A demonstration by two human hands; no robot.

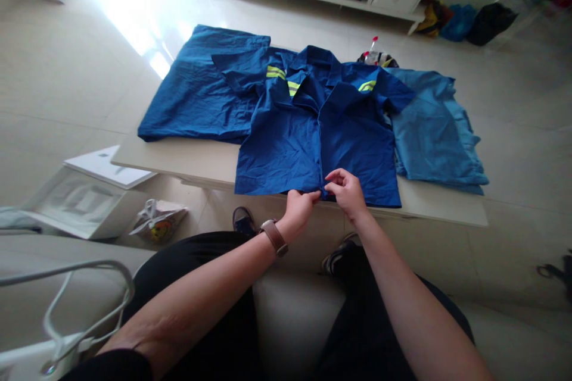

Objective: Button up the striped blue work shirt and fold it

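Left hand (300, 211) pinches the blue shirt (357, 140) near its placket; right hand (349, 193), alongside, has unclear grip.

A brown watch (274, 237) with silvery metal details circles the left wrist, its strap smooth and fairly broad, while the left hand (300, 209), the right hand (348, 193) and both forearms are bare. A black sleeve (111, 366) ends around the left elbow. Below are plain black trousers (192, 259), a dark left shoe (243, 221) with a paler edge, and a dark right shoe (333, 261) marked with white stripes.
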